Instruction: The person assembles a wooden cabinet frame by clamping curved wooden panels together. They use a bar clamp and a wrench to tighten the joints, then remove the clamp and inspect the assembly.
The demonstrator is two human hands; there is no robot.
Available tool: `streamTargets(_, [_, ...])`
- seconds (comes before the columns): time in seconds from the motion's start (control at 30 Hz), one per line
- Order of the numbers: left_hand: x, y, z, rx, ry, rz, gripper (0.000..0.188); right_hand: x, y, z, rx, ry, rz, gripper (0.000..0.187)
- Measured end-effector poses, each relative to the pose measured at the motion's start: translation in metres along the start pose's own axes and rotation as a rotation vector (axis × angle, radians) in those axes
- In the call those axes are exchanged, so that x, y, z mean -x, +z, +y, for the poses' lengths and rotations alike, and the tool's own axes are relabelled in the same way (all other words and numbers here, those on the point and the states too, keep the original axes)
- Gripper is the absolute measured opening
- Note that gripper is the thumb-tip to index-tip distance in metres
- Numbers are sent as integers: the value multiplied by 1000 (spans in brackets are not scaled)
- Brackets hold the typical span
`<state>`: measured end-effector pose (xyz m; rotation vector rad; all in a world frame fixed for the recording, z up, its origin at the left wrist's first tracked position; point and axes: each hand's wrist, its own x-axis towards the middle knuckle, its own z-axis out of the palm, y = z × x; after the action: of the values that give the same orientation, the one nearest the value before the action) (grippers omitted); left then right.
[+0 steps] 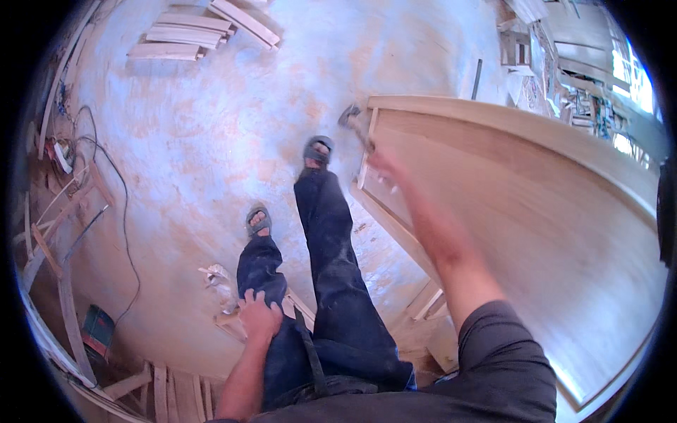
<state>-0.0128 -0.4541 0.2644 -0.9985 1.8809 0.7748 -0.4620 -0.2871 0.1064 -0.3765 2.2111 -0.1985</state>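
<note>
My right hand, blurred by motion, is closed round the handle of a hammer. The hammer's dark head points away from me, just off the far left corner of a large wooden panel with raised edge strips. Hand and handle are over the panel's left edge; whether they touch it I cannot tell. My left hand rests on my left thigh near the knee, its fingers spread on the dark trousers and holding nothing.
Stacked planks lie on the floor at the far left. A black cable runs down the left side, near a wooden frame and a green and red container. Crumpled white material lies beside my left leg.
</note>
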Motion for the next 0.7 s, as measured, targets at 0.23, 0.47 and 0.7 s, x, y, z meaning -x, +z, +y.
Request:
streamTargets(0.23, [-17, -10, 30, 135, -217, 75, 45, -159, -181, -98, 147, 296, -135, 17])
streamTargets(0.47, [-32, -13, 79, 183, -290, 19, 43, -278, -144, 2, 522, 172, -41, 30])
streamTargets(0.7, [-34, -15, 96, 148, -275, 35, 42, -252, -152, -18, 458, 474, -311, 27])
